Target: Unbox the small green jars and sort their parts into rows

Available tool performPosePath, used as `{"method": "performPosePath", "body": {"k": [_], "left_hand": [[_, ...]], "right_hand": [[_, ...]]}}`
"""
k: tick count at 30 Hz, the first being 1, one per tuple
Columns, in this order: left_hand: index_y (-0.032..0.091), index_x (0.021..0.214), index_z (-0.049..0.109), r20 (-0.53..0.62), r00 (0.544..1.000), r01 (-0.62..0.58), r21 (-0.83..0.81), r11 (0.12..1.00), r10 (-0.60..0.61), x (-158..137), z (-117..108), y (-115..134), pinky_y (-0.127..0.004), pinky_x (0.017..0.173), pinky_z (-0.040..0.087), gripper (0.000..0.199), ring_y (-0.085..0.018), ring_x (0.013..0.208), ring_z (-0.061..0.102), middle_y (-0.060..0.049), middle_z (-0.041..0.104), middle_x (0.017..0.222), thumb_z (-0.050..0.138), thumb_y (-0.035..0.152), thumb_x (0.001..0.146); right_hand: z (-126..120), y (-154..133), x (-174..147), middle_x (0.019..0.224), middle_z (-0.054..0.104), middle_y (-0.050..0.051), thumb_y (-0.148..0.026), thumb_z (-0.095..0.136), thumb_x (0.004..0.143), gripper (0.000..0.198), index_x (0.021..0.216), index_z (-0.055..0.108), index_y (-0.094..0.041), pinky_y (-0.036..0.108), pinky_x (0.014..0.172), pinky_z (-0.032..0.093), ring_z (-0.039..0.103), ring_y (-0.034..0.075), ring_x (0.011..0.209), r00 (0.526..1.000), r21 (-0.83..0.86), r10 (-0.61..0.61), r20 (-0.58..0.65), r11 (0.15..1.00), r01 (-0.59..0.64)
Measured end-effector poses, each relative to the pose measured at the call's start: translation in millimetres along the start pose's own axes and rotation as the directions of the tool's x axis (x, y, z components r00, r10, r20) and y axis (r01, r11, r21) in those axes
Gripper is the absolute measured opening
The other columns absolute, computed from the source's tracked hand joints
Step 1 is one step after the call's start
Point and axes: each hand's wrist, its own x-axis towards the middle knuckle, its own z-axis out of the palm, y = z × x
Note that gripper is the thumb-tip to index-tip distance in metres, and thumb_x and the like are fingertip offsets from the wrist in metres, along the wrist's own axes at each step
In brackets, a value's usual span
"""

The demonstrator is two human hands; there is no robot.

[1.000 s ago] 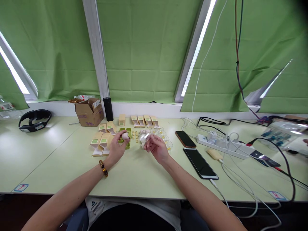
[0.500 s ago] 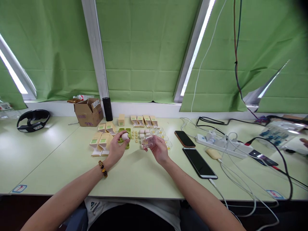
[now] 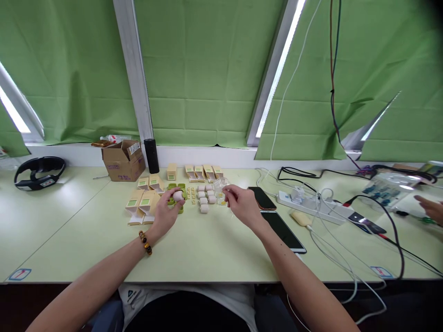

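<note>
My left hand (image 3: 167,210) pinches a pale pink cylinder (image 3: 178,196) just over the green moulded tray (image 3: 180,210), which it partly hides. My right hand (image 3: 240,203) is at the clear plastic containers (image 3: 220,185), thumb and fingers drawn together; what lies between the fingertips is too small to make out, and the hand covers some of the containers. Several more pale pink cylinders (image 3: 204,208) stand in rows between my hands. Beside them lie small yellow square pieces (image 3: 193,196).
Folded cream cartons (image 3: 133,203) lie left, more cartons (image 3: 199,173) behind. At the back are a cardboard box (image 3: 124,161) and black cylinder (image 3: 151,156). Two phones (image 3: 284,233), a power strip (image 3: 313,207) and cables sit right. Another person's hand (image 3: 429,208) shows far right.
My right hand has turned palm-down and moved right; the clear container it held is no longer plainly in its grip. The pink cylinder rows now show. My left hand keeps its cylinder.
</note>
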Motion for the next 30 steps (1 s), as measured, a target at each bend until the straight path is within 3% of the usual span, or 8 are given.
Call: {"method": "performPosePath", "body": {"k": [3,7,14,25,30], "left_hand": [[0.027,0.126,0.068,0.003,1.000,-0.004,0.020,1.000,0.003,-0.1,-0.4,2.1,-0.049,0.103,0.054,0.036,-0.027,0.117,0.066,-0.008,0.071,0.128,0.073,0.035,0.091],[0.027,0.125,0.068,-0.006,1.000,-0.019,0.029,0.999,0.020,-0.3,-0.6,3.3,-0.047,0.100,0.055,0.036,-0.027,0.116,0.067,-0.009,0.072,0.126,0.073,0.035,0.090],[0.027,0.124,0.069,-0.003,1.000,-0.012,0.032,0.999,0.012,-1.1,0.4,3.0,-0.047,0.099,0.055,0.036,-0.027,0.115,0.067,-0.009,0.073,0.125,0.073,0.035,0.090],[0.027,0.126,0.070,0.016,1.000,0.019,-0.002,1.000,-0.019,-1.5,1.0,0.3,-0.049,0.101,0.055,0.038,-0.028,0.116,0.068,-0.009,0.073,0.126,0.073,0.036,0.090],[0.027,0.128,0.070,0.033,0.999,0.018,0.000,1.000,-0.018,-1.6,1.3,-1.5,-0.049,0.102,0.055,0.038,-0.028,0.117,0.068,-0.009,0.073,0.127,0.073,0.037,0.091]], "right_hand": [[2.2,8.5,-10.8,0.087,0.078,0.010,-0.025,0.047,0.103,0.029,0.102,0.075,-0.020,0.031,0.072,0.045,0.072,0.024,0.080,0.984,-0.487,0.047,0.172,0.872,0.043],[13.6,13.9,-21.1,0.089,0.078,0.014,-0.016,0.049,0.098,0.027,0.104,0.075,-0.021,0.031,0.072,0.042,0.075,0.028,0.086,0.926,-0.732,0.214,0.312,0.676,0.090],[18.5,18.0,-21.1,0.091,0.077,0.016,-0.008,0.056,0.089,0.024,0.101,0.075,-0.017,0.032,0.075,0.047,0.076,0.030,0.091,0.888,-0.782,0.306,0.344,0.617,0.090],[7.1,23.1,-17.8,0.102,0.078,0.014,-0.025,0.055,0.099,0.027,0.119,0.074,-0.024,0.032,0.077,0.045,0.074,0.028,0.096,0.906,-0.753,0.314,0.285,0.658,0.009],[0.9,22.2,-16.6,0.101,0.079,0.013,-0.026,0.058,0.096,0.024,0.114,0.075,-0.026,0.032,0.077,0.043,0.073,0.028,0.096,0.909,-0.744,0.303,0.287,0.668,0.012]]}}
